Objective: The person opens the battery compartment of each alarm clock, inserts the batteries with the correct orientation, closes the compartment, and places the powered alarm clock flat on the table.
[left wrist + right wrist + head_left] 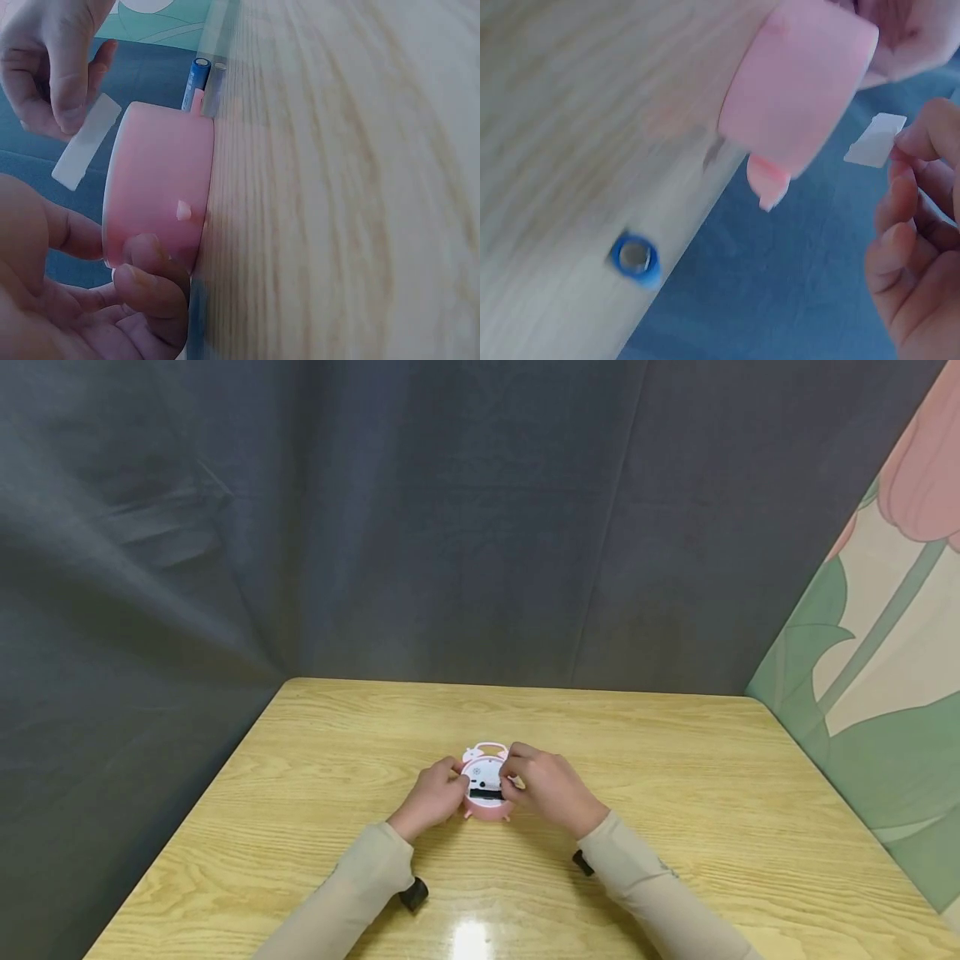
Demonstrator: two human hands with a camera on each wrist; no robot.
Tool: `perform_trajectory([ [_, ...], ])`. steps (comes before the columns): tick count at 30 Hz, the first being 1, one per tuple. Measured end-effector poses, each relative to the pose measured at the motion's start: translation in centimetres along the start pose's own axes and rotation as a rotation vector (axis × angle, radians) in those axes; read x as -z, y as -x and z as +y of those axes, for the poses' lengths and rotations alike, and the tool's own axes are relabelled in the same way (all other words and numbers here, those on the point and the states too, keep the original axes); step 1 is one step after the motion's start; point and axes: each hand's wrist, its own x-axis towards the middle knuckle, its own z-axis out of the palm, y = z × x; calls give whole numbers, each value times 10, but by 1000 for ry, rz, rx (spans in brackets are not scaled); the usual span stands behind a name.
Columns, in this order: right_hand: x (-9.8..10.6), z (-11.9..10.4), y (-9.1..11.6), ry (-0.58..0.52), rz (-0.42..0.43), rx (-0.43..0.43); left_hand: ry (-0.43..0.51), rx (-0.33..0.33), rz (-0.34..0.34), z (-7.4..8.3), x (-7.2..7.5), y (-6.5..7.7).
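Note:
A pink twin-bell alarm clock [487,812] lies on the table with its white back facing up. In that back a black battery compartment [486,794] is uncovered. My left hand [433,795] grips the clock's left side, thumb at the edge of the back and fingers along the pink rim. Between thumb and finger, my right hand [553,787] pinches a thin white battery cover [86,142], held tilted just above the clock's back and apart from it in the wrist views. In the head view the right fingers hide this cover.
A blue battery [196,82] is on the table past the clock; the right wrist view shows the battery [636,259] end-on. The wooden table [360,727] meets a dark curtain [465,527] at the back and a flower-patterned cloth [892,693] on the right.

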Motion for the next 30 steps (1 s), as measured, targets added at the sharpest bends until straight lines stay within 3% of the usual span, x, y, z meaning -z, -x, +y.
perform_trajectory([
  [4, 6, 11, 4, 71, 35, -37, -7, -3, 13, 1, 0, 0],
  [9, 12, 28, 11, 160, 20, -126, -16, -3, 14, 2, 1, 1],
  [14, 17, 43, 20, 199, -24, -183, -19, 5, 11, 2, 1, 1],
  [23, 20, 65, 32, 270, -82, -210, -30, 6, 11, 3, 1, 1],
  [30, 20, 78, 39, 273, -192, -278, -28, 5, 10, 2, 0, 1],
])
